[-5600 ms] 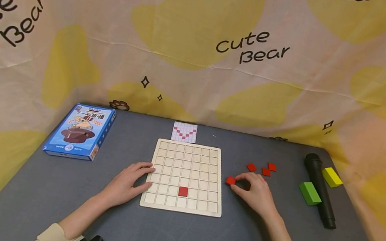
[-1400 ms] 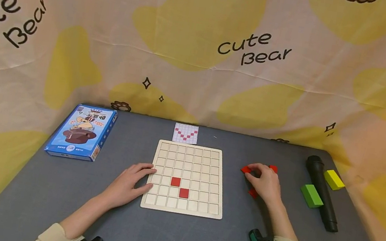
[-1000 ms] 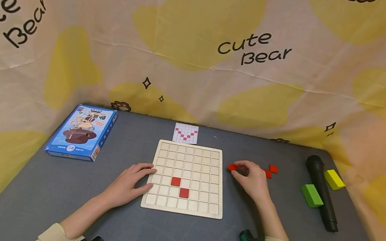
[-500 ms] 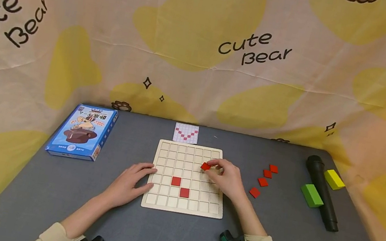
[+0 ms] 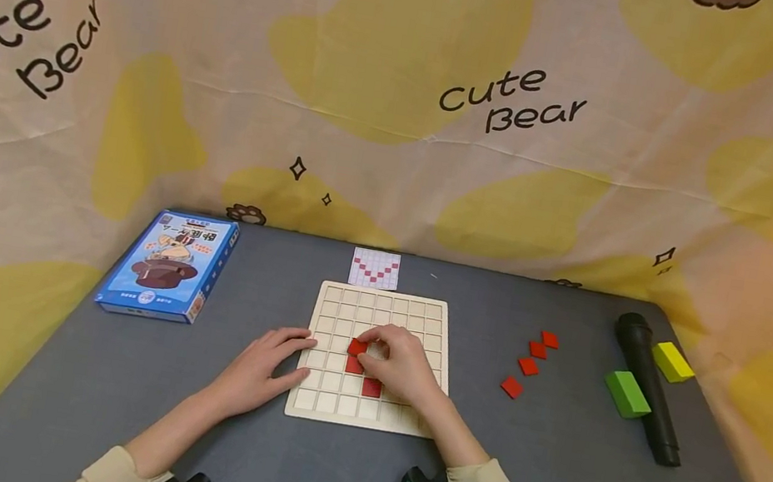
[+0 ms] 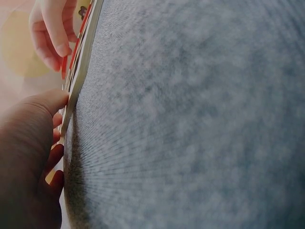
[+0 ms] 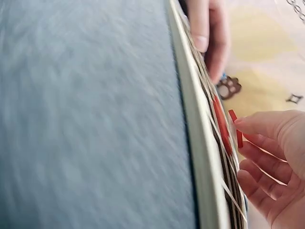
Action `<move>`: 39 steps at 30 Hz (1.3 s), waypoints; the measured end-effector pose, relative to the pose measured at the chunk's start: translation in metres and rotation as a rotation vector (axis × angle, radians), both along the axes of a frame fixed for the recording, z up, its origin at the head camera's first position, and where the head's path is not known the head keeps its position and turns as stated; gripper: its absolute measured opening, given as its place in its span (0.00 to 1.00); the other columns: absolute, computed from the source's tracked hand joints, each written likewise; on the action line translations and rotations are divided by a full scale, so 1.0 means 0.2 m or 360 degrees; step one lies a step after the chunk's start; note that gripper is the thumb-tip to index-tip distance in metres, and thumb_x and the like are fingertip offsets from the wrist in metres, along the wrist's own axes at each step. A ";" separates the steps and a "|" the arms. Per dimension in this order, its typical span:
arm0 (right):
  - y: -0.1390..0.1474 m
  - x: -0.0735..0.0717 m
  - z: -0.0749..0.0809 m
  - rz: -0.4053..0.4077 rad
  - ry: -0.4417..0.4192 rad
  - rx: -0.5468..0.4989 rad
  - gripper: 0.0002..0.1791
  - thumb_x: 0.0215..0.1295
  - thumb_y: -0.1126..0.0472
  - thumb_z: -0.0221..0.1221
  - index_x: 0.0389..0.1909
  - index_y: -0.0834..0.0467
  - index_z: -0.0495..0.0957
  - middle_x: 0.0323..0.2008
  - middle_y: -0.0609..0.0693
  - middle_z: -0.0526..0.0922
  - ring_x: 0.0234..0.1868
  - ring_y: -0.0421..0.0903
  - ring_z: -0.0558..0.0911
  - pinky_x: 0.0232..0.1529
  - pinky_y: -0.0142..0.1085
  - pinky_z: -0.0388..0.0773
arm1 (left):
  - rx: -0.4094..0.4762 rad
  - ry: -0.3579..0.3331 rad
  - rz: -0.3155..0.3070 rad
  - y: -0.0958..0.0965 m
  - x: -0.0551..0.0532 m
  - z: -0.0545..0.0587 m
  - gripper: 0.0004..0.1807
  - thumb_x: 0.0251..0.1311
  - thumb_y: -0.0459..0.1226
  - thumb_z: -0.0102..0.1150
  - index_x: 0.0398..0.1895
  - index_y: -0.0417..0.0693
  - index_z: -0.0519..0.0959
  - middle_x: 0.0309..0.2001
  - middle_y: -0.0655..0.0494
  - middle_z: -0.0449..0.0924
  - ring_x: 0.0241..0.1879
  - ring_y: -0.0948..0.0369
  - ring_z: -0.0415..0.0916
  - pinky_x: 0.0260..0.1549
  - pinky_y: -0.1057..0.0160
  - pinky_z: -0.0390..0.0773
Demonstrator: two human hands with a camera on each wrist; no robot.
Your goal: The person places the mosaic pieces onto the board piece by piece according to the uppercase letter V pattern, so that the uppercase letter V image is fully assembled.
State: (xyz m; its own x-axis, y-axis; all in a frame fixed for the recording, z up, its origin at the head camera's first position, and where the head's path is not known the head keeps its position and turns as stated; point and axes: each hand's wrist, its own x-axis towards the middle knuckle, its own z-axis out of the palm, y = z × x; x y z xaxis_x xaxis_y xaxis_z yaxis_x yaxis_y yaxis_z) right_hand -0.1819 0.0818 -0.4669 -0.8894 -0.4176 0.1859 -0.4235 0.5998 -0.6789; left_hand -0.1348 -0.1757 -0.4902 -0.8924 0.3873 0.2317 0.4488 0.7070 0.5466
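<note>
A pale wooden grid board [image 5: 324, 404] lies flat on the grey table. Over its left-centre cells, my right hand [image 5: 404, 369] pinches a small red square tile [image 5: 356, 347] between thumb and fingers. In the right wrist view this held tile [image 7: 236, 128] stands on edge, apart from the board. Two red tiles sit in the grid diagonally: one tile [image 5: 355, 366] just below the held one, the other tile [image 5: 372, 388] lower right. My left hand [image 5: 263, 373] rests at the board's left edge, thumb and fingertips touching it; the left wrist view shows the thumb [image 6: 50, 101] on the rim.
Several loose red tiles [image 5: 528, 367] lie in a slanting row right of the board. Behind it is a card [image 5: 375, 270] printed with a V pattern. A blue box [image 5: 166, 265] stands left; a black microphone [image 5: 647, 388], green block [image 5: 628, 395] and yellow block [image 5: 673, 362] lie right.
A second tile was set on the board earlier. My right hand then took another tile from the loose group and carried it left over the board. My left hand has stayed put.
</note>
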 end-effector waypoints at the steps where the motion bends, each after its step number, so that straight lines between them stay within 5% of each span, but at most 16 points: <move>1: -0.01 0.00 0.00 0.0018 0.0006 0.0018 0.10 0.58 0.61 0.67 0.42 0.53 0.85 0.39 0.43 0.83 0.36 0.42 0.74 0.40 0.35 0.71 | 0.0000 -0.0007 -0.0001 0.00 0.00 0.00 0.26 0.63 0.44 0.63 0.63 0.49 0.75 0.64 0.51 0.70 0.62 0.50 0.67 0.58 0.40 0.65; 24: -0.13 -0.01 -0.02 0.0063 0.0147 0.0105 0.07 0.58 0.62 0.66 0.38 0.52 0.85 0.42 0.45 0.84 0.43 0.45 0.76 0.46 0.38 0.73 | -0.0011 0.0023 -0.0003 0.00 0.00 -0.01 0.25 0.64 0.44 0.62 0.63 0.48 0.76 0.63 0.51 0.70 0.62 0.50 0.67 0.57 0.40 0.66; 39: 0.08 0.01 0.01 -0.0067 0.0147 -0.0034 0.08 0.62 0.63 0.64 0.42 0.56 0.85 0.42 0.46 0.85 0.44 0.46 0.79 0.46 0.42 0.74 | -0.0022 0.0014 0.0007 0.01 0.00 -0.01 0.25 0.64 0.44 0.62 0.63 0.48 0.75 0.64 0.51 0.70 0.63 0.49 0.66 0.58 0.41 0.65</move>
State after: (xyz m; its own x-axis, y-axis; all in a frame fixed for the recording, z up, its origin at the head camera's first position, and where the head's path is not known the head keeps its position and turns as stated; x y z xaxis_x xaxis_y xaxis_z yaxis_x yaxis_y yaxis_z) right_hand -0.1805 0.0969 -0.4643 -0.8847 -0.3751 0.2766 -0.4597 0.6041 -0.6509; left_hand -0.1345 -0.1745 -0.4914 -0.8919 0.3868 0.2343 0.4506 0.7165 0.5325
